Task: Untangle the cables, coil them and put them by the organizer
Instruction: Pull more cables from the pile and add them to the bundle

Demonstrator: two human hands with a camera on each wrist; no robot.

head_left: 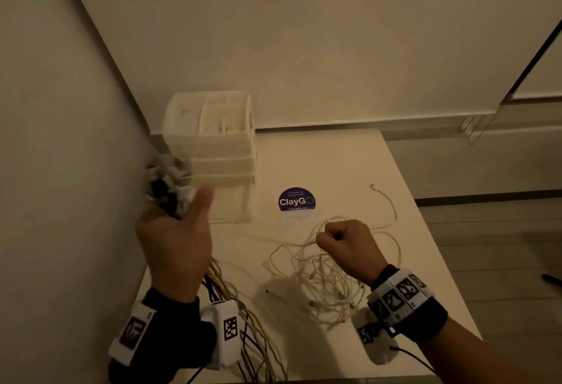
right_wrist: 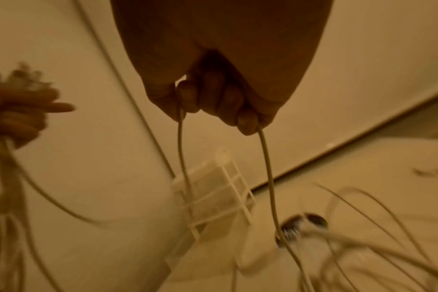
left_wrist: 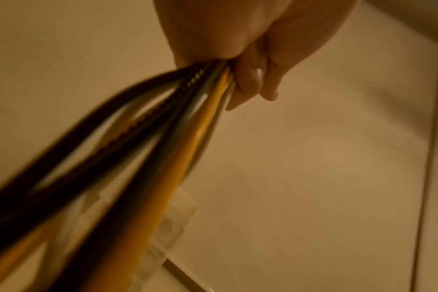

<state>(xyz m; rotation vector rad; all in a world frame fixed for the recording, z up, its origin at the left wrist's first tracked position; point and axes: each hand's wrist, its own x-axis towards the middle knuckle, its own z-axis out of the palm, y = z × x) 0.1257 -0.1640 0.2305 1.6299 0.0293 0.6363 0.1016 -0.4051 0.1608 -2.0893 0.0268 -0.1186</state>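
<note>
left hand: raised near the table's left edge, fingers wrapped round a bundle of dark and yellow cables that hangs below the wrist; blurred plug ends stick out above the fist.
right hand: fist clenched on a loop of white cable, lifted over the heap.
white cable tangle: loose on the table, towards its near right part, under the right hand.
organizer: white, tiered, at the far left corner against the wall.
sticker: round, purple, just right of the organizer.
</note>
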